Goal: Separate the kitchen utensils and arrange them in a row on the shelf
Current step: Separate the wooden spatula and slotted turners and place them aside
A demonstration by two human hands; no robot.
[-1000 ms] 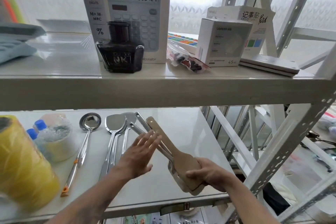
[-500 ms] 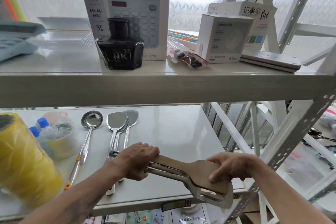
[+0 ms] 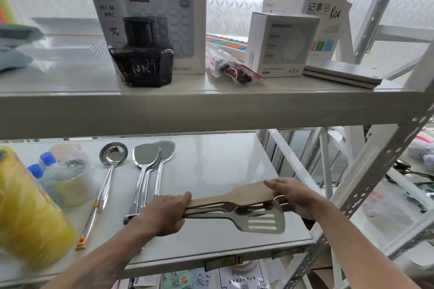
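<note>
I hold a bundle of utensils sideways over the front of the lower shelf [image 3: 223, 166]. My left hand [image 3: 162, 214] grips the handles. My right hand [image 3: 293, 197] holds the head of the wooden spatula [image 3: 234, 195], the top piece of the bundle. Below it sit a fork-like metal utensil and a slotted metal turner [image 3: 263, 222]. On the shelf to the left lie a steel ladle [image 3: 112, 157] and two steel spatulas [image 3: 146, 157], handles toward me, the spatulas overlapping.
A yellow twine spool [image 3: 25, 213], blue-capped bottles [image 3: 43, 166] and a wrapped tape roll [image 3: 70, 171] crowd the shelf's left end. The upper shelf holds an ink bottle [image 3: 141, 58], a calculator box [image 3: 150, 7] and white boxes [image 3: 281, 42]. Slanted rack braces [image 3: 375, 159] stand on the right.
My left hand closed on the bundle's handles and the bundle swung from pointing away to lying sideways. The slotted turner has dropped slightly below the wooden spatula.
</note>
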